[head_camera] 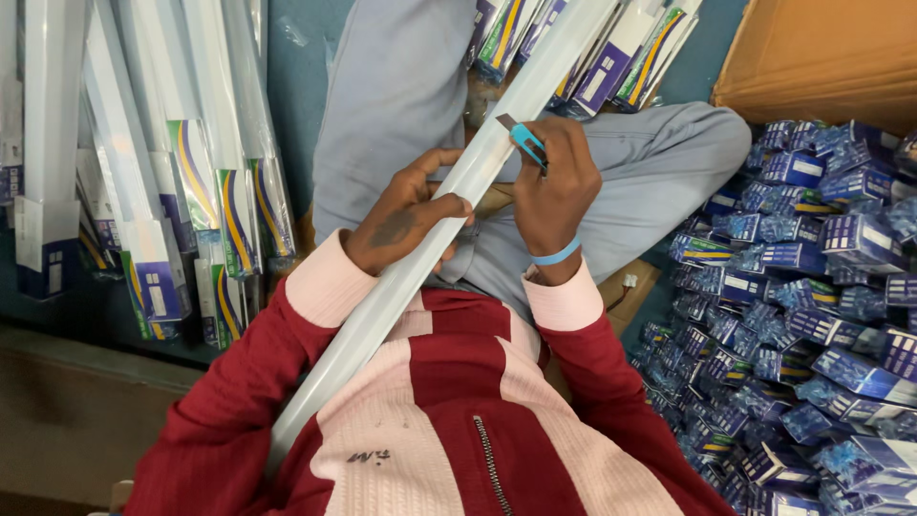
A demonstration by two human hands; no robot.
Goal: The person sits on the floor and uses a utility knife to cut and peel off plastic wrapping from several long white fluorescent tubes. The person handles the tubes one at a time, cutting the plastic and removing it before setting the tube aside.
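Note:
A long white tube light (435, 229) lies slanted across my lap, from my chest up toward the top right. My left hand (406, 215) wraps around its middle. My right hand (554, 186) holds a small blue utility knife (523, 141), its blade tip resting against the tube's upper side. A blue band circles my right wrist. I sit cross-legged in grey trousers and a red and pink jacket.
Packaged tube lights (153, 162) in clear sleeves lie in a row on the left, and more of these sleeved lights (592, 48) lie at the top. A heap of small blue packets (812, 306) fills the right. A cardboard box (821, 57) stands at top right.

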